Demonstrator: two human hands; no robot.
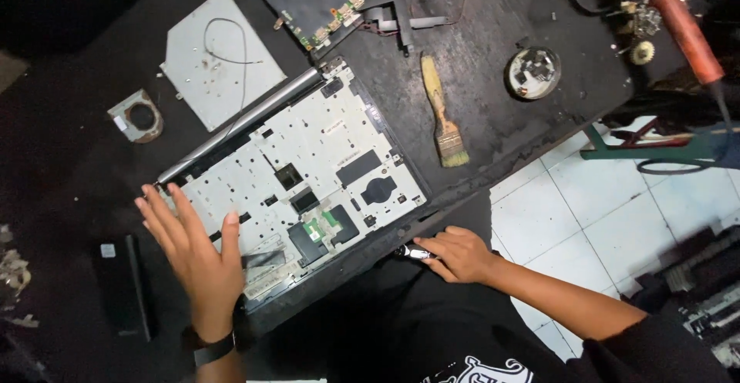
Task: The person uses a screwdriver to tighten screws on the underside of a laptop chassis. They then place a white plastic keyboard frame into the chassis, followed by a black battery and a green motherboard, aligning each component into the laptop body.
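Observation:
An opened laptop base (308, 152) with a bare silver inner frame lies tilted on the dark table. My left hand (194, 248) rests flat on its near left corner, fingers spread. Close to the table's front edge, beside the laptop's right corner, my right hand (456, 253) is closed around a small metal-tipped tool (414, 253). What the rest of the tool looks like is hidden in the fist.
A paintbrush (443, 117) lies right of the laptop. A round tin of small parts (533, 72) sits further right. A grey metal plate (216, 55) with a wire, a circuit board (324, 1) and a small ring bracket (139, 115) lie behind. A black battery-like block (123, 283) sits at left.

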